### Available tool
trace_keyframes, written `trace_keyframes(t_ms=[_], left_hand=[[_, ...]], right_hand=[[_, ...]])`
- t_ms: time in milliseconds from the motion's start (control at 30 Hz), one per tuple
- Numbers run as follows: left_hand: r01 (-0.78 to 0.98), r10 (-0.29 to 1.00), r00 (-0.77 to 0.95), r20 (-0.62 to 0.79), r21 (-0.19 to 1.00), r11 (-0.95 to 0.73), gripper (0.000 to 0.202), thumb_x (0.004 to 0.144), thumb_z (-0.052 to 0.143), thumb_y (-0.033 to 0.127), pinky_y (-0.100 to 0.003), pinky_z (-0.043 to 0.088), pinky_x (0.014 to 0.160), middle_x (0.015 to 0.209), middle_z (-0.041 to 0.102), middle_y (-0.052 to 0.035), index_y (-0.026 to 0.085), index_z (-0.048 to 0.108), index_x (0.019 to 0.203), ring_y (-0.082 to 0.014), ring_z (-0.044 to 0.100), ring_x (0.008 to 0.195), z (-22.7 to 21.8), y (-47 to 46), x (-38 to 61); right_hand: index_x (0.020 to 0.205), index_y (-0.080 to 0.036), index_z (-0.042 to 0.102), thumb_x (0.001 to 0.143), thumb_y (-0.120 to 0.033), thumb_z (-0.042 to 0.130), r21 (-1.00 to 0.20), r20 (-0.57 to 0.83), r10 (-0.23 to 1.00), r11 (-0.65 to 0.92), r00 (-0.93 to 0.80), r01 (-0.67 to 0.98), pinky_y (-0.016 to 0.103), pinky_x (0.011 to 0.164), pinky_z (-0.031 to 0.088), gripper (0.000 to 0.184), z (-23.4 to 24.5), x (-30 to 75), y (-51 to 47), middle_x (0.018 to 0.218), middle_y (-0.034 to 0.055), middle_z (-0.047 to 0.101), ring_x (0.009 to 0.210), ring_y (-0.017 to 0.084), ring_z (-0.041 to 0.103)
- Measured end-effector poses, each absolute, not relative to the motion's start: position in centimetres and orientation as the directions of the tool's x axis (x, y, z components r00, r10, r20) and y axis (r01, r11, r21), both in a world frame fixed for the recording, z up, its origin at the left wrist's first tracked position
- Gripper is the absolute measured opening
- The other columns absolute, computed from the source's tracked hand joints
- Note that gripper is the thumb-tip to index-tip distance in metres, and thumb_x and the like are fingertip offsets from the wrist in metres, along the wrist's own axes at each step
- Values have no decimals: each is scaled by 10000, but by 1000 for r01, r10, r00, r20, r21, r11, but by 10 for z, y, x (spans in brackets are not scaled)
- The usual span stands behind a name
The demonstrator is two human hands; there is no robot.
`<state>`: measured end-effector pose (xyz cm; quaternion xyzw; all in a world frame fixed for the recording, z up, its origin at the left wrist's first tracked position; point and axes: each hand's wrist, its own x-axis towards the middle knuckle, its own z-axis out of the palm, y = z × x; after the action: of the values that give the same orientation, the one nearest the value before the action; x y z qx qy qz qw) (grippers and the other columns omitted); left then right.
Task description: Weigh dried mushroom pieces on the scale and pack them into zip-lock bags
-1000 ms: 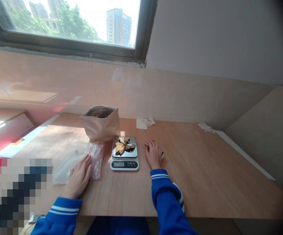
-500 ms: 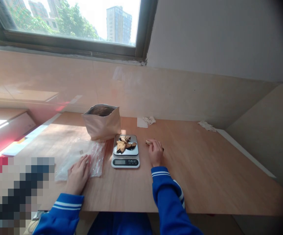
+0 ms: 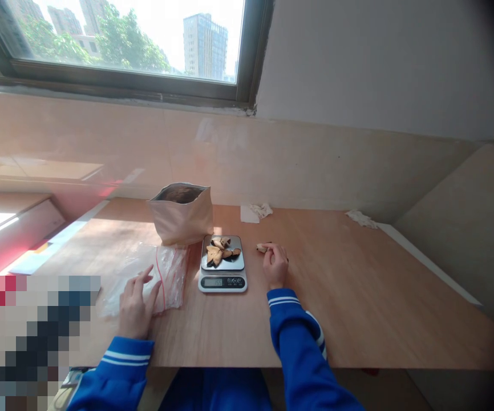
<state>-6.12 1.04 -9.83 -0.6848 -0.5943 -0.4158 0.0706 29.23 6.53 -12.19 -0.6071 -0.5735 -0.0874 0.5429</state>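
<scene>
Over the clear plastic zip bags [image 3: 172, 285] on the left of the table is my left hand [image 3: 138, 299], its fingers apart and nothing held in them. Curled fingers of my right hand [image 3: 276, 265] close on a dried fungus piece [image 3: 263, 247] lying by the tabletop, its pale end showing past the fingertips. Between my hands stands a white kitchen scale [image 3: 223, 283] with a lit display. Several dried fungus pieces [image 3: 215, 255], tan on one side and black on the other, lie on its metal plate.
An open, upright foil-lined pouch [image 3: 182, 220] stands behind the scale. Crumpled tissue [image 3: 264, 210] and a second tissue [image 3: 361, 219] lie near the wall. The wooden table [image 3: 358, 308] ends at the wall below a window.
My left hand has lifted and spread its fingers, uncovering the bag's red zip strip. My right hand stays by the fungus piece. The whole view has shifted slightly.
</scene>
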Motion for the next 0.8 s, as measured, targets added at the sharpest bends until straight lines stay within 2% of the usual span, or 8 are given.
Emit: trace_keyframes(t_ms=[167, 233, 333, 467, 600, 800], left_hand=[[787, 730, -37, 683, 470, -400, 418, 867, 512, 407, -384, 498, 795, 882, 539, -53, 246, 519, 1252, -213, 568, 858, -76, 10, -44], [761, 719, -14, 695, 473, -443, 400, 864, 522, 389, -381, 497, 804, 877, 538, -49, 249, 536, 1238, -207, 564, 851, -69, 12, -36], [755, 670, -16, 742, 448, -478, 371, 860, 530, 373, -402, 479, 841, 915, 551, -61, 232, 557, 1203, -218, 555, 892, -61, 20, -19], [706, 568, -49, 821, 431, -562, 344, 888, 471, 371, -472, 418, 946, 1126, 538, -115, 205, 497, 1189, -258, 505, 1107, -59, 38, 7], [514, 603, -86, 793, 553, -655, 301, 950, 285, 370, -525, 360, 996, 1297, 461, -185, 192, 358, 1180, -259, 445, 1241, -78, 56, 28], [368, 707, -303, 639, 762, -532, 323, 938, 292, 438, -526, 401, 936, 1196, 551, -204, 189, 334, 1139, -282, 535, 1154, -108, 63, 28]], right_hand=[[948, -183, 618, 805, -103, 403, -480, 678, 659, 60, 326, 875, 442, 952, 342, 270, -124, 292, 69, 1067, 101, 660, 1074, 253, 524], [993, -177, 609, 820, -105, 376, -491, 678, 668, 99, 308, 866, 430, 972, 357, 299, -127, 291, 70, 1129, 111, 642, 1117, 238, 524], [1034, -177, 600, 843, -123, 325, -546, 663, 696, 198, 275, 814, 357, 911, 444, 339, -129, 288, 70, 1166, 111, 634, 1093, 204, 571], [1015, -174, 591, 851, -152, 333, -609, 673, 652, 223, 348, 761, 328, 833, 484, 307, -127, 285, 67, 1087, 108, 656, 990, 200, 608], [934, -183, 601, 844, -140, 358, -541, 724, 612, 217, 318, 813, 327, 849, 455, 263, -120, 285, 65, 979, 91, 652, 962, 202, 569], [973, -181, 602, 846, -129, 379, -411, 739, 661, 285, 133, 866, 356, 897, 423, 261, -117, 282, 63, 1002, 86, 646, 983, 205, 560]])
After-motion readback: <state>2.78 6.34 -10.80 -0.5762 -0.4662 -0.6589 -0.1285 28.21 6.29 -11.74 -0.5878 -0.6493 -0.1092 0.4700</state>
